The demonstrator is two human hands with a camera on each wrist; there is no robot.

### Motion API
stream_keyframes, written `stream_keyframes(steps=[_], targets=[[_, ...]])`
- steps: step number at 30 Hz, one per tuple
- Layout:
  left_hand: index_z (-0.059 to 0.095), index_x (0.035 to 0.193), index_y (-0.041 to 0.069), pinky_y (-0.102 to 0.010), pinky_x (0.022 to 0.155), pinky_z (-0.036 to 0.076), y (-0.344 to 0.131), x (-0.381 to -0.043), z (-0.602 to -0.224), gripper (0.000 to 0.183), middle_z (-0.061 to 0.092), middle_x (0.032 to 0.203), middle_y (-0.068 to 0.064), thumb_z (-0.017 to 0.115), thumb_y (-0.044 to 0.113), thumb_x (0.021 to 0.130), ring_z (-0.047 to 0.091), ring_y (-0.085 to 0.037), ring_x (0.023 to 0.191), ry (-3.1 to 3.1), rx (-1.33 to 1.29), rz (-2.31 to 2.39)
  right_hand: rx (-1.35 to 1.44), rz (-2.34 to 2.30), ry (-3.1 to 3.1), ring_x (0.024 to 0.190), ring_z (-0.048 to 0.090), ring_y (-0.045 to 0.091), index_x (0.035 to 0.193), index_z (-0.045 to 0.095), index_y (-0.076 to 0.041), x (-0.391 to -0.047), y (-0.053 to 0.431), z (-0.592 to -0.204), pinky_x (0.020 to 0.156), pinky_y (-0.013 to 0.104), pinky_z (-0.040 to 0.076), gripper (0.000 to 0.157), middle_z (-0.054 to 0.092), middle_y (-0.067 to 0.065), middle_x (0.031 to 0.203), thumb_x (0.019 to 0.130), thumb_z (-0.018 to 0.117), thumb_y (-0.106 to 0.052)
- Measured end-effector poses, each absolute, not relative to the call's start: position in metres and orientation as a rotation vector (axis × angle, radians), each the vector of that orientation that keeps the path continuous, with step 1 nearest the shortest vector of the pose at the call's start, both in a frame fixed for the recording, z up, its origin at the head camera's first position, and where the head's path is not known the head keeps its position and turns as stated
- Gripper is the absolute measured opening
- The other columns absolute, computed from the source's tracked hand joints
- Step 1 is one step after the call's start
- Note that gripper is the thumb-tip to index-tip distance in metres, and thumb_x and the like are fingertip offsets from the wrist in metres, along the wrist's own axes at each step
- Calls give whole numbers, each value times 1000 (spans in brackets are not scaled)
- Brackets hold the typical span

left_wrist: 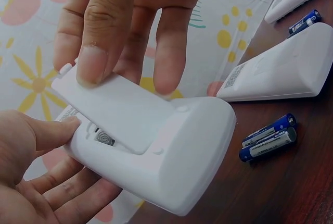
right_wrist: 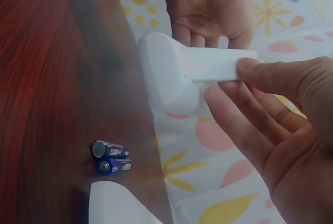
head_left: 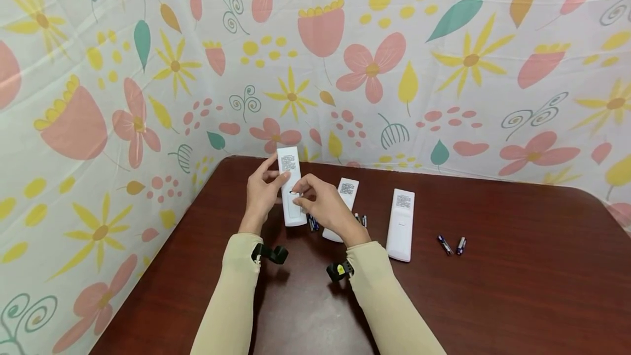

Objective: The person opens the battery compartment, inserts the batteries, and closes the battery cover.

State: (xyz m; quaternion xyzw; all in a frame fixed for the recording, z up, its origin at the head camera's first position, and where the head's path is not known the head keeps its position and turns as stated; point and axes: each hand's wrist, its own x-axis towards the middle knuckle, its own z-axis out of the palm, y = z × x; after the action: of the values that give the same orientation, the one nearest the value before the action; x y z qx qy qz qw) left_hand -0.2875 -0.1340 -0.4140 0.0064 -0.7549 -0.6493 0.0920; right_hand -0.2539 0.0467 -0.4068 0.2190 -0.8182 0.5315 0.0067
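My left hand [head_left: 261, 193] grips a white remote control [left_wrist: 161, 182] with its back turned up, held above the table. A battery cover [left_wrist: 112, 104] is tilted up at one end over the remote's compartment, where a metal spring [left_wrist: 104, 137] shows. My right hand [head_left: 322, 201] pinches the raised end of this cover between thumb and finger; the other end still meets the remote. Beside the held remote, two blue and silver batteries [left_wrist: 268, 138] lie on the table. In the right wrist view the cover [right_wrist: 216, 63] hides the compartment.
To the right lie a second white remote [head_left: 348, 190], partly behind my right hand, and a third one [head_left: 401, 226], both back up. More batteries [head_left: 363, 220] lie between them, and another pair [head_left: 445, 245] farther right. A flowered cloth [head_left: 315, 70] hangs behind the dark wooden table [head_left: 517, 289].
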Motion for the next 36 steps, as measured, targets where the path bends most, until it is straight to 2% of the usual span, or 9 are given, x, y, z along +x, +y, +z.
stream_keyframes(steps=[4, 13, 21, 24, 28, 36], targets=[[59, 154, 33, -37, 57, 64, -134, -288, -414, 58, 69, 115, -16, 76, 16, 102, 73, -31, 84, -2237, 19, -1923, 678, 1742, -2510, 96, 71, 18, 117, 66, -11, -253, 48, -406, 74, 33, 64, 19, 68, 2, 109, 101, 74, -4], [59, 154, 34, -39, 57, 64, -135, -288, -416, 58, 69, 115, -14, 76, 16, 102, 73, -29, 82, -2253, 22, -1913, 629, 1830, -2462, 90, 71, 25, 117, 67, -9, -250, 53, -408, 79, 49, 65, 19, 66, 7, 108, 101, 73, -2], [59, 154, 33, -37, 57, 64, -133, -289, -418, 57, 68, 115, -15, 75, 16, 102, 72, -29, 82, -2270, 36, -1886, 653, 1824, -2467, 90, 72, 26, 118, 68, -8, -244, 56, -413, 75, 44, 65, 21, 68, 6, 107, 99, 75, -1], [59, 154, 34, -37, 57, 64, -134, -289, -417, 57, 68, 116, -14, 75, 16, 103, 72, -29, 84, -2278, 46, -1877, 669, 1844, -2468, 89, 72, 31, 118, 67, -7, -240, 57, -413, 75, 47, 65, 20, 68, 6, 106, 100, 74, -1], [59, 154, 34, -37, 58, 64, -134, -289, -418, 57, 68, 116, -15, 76, 16, 102, 72, -31, 85, -2269, 52, -1888, 676, 1872, -2502, 90, 72, 32, 116, 67, -6, -234, 60, -412, 76, 49, 65, 18, 69, 6, 104, 101, 73, 0], [60, 154, 34, -37, 57, 64, -134, -289, -416, 57, 67, 116, -14, 76, 16, 102, 72, -30, 84, -2263, 62, -1893, 733, 1925, -2561, 88, 71, 23, 115, 66, -4, -224, 62, -419, 74, 47, 66, 15, 67, 10, 109, 102, 71, 0]])
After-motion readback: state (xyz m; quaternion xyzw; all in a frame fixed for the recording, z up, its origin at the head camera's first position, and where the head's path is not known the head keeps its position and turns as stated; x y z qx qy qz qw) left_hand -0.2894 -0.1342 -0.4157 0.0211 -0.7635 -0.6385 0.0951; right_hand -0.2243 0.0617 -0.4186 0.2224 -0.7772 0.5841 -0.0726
